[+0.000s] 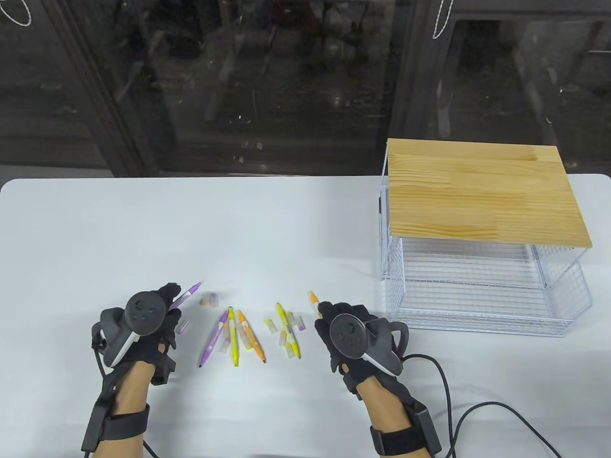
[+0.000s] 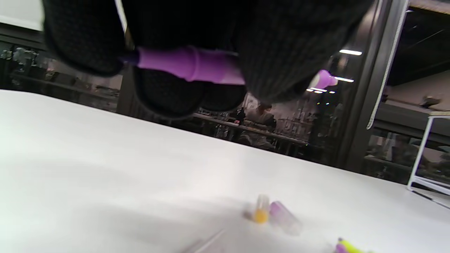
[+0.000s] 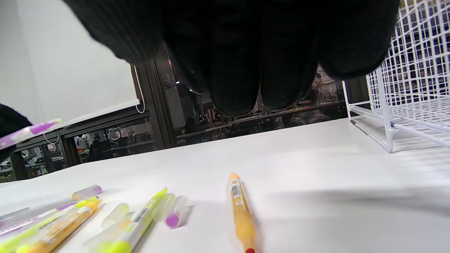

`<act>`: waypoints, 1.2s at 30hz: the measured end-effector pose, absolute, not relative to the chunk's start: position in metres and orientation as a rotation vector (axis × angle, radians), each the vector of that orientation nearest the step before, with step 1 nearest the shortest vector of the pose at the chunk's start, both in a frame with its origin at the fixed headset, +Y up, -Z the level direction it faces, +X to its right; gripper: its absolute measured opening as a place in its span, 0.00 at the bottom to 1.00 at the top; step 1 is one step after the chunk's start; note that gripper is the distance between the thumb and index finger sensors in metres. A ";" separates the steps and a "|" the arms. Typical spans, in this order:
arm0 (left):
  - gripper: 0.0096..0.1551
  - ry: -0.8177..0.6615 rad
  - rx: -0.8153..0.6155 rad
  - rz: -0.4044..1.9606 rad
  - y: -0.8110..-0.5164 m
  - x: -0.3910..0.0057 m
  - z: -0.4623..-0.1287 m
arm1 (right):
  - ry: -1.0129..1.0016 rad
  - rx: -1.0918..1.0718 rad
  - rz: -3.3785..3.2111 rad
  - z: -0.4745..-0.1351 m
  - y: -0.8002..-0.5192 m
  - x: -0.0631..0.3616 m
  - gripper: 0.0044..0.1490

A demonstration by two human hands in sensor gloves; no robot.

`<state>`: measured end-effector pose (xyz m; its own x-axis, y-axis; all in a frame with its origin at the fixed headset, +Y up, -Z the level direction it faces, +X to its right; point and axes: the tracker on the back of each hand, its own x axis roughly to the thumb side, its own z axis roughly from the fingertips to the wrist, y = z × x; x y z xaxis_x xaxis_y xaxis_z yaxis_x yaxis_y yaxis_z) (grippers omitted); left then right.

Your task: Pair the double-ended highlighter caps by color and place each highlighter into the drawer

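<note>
Left hand (image 1: 143, 324) grips a purple highlighter (image 1: 187, 293), fingers curled round the barrel; its uncapped tip points up and away toward the far edge of the tabletop, slanting right. Right hand (image 1: 351, 334) hovers above an orange highlighter (image 3: 240, 211) that lies on the table, long axis running near-to-far, slightly slanted. Fingers hang over it, no contact visible in the right wrist view; hand holds nothing.

Loose caps (image 1: 209, 299), one orange-ended and one purple, sit just right of the purple tip, so the left hand is nearer them. The rest of the highlighters (image 1: 232, 336) and caps lie between the hands near the front edge. Wire drawer (image 1: 477, 315) stands open at the right side, nearer the right hand, no highlighter in it.
</note>
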<state>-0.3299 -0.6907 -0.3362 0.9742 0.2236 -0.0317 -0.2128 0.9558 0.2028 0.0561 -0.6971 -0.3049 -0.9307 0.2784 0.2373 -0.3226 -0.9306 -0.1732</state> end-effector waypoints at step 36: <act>0.27 -0.236 0.194 0.304 -0.688 -0.275 -0.317 | -0.298 0.207 2.843 -0.311 -0.691 0.048 0.30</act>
<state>-0.2753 -0.6877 -0.3170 0.9270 0.2723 0.2580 -0.3175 0.9358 0.1531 0.0481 -0.6906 -0.3109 -0.9522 0.2549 0.1686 -0.2843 -0.9411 -0.1828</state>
